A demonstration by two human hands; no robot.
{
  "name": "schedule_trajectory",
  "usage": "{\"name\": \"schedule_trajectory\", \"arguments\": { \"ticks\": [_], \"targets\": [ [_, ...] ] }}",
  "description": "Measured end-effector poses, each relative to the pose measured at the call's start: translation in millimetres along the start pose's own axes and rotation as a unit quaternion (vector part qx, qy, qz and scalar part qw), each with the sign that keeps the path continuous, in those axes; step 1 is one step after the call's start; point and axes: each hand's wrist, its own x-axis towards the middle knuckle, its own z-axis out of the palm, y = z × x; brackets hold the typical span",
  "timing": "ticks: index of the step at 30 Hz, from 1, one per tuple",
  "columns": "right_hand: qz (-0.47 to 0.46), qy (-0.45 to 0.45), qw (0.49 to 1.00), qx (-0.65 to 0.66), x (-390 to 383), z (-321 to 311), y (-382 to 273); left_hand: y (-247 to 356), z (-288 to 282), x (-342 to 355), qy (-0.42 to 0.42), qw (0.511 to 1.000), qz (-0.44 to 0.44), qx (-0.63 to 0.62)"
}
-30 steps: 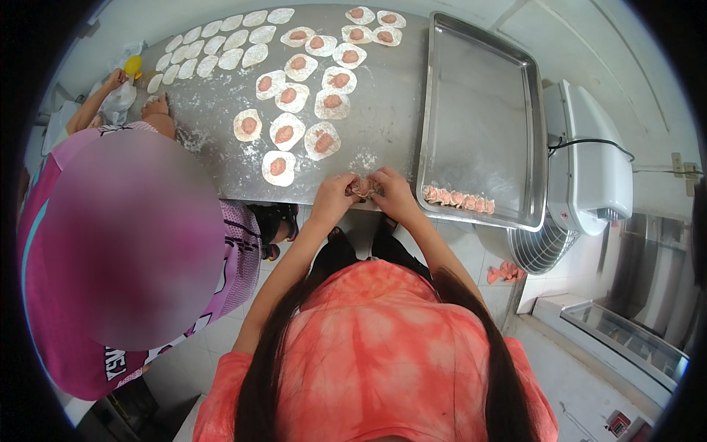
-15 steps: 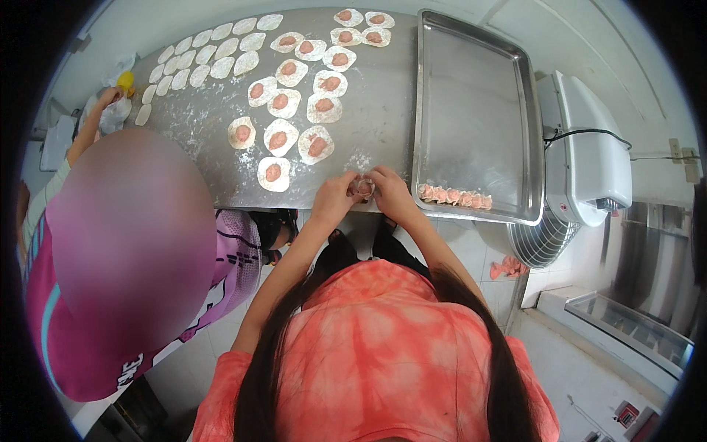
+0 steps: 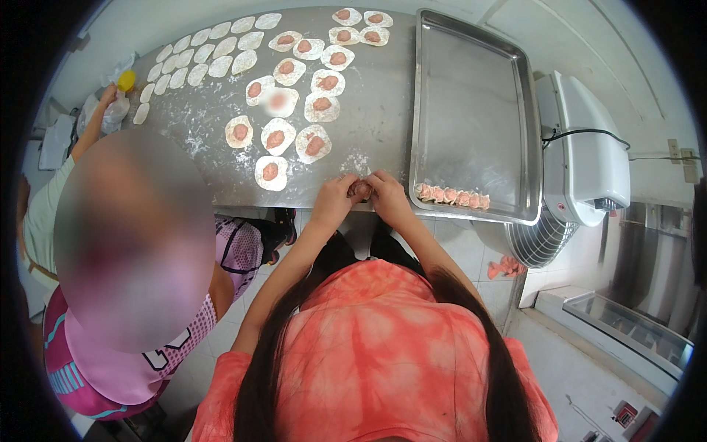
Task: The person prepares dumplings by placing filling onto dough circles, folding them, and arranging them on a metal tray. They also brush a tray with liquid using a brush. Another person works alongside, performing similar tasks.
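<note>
One dumpling [image 3: 359,191] in progress, held just left of the near-left corner of the metal tray [image 3: 479,118], at the table [image 3: 368,96] edge. Left hand [image 3: 333,200] cups it, thumb and fingers curled around the side; right hand [image 3: 388,199] has its fingertips gathered at the other side, apparently pinching the wrapper. Can't tell how much of its edge is closed.

Done: one short row of finished dumplings [image 3: 451,196] inside the tray, along its near side, starting at the left corner. Left: about sixteen wrappers with pink filling [image 3: 314,144], open and flat, left of the tray; farther left of it, roughly three rows of plain wrappers [image 3: 220,67], no filling on them. Looks like an early stage overall.
</note>
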Motion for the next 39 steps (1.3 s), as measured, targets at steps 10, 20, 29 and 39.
{"name": "schedule_trajectory", "arguments": {
  "ticks": [10,20,29,39],
  "targets": [
    [-0.001,0.006,1.000,0.013,0,-3,-1,-3,2,0,-0.015,0.999,-0.018,-0.028],
    [0.041,-0.020,0.999,0.001,3,2,3,-4,-2,4,-0.028,0.998,-0.033,-0.040],
    [-0.019,-0.040,0.997,-0.064,11,-4,-8,-13,-9,9,-0.042,0.998,-0.040,-0.037],
    [0.006,0.046,0.997,0.066,13,-70,-2,21,-49,95,-0.054,0.994,-0.048,0.078]
  ]
}}
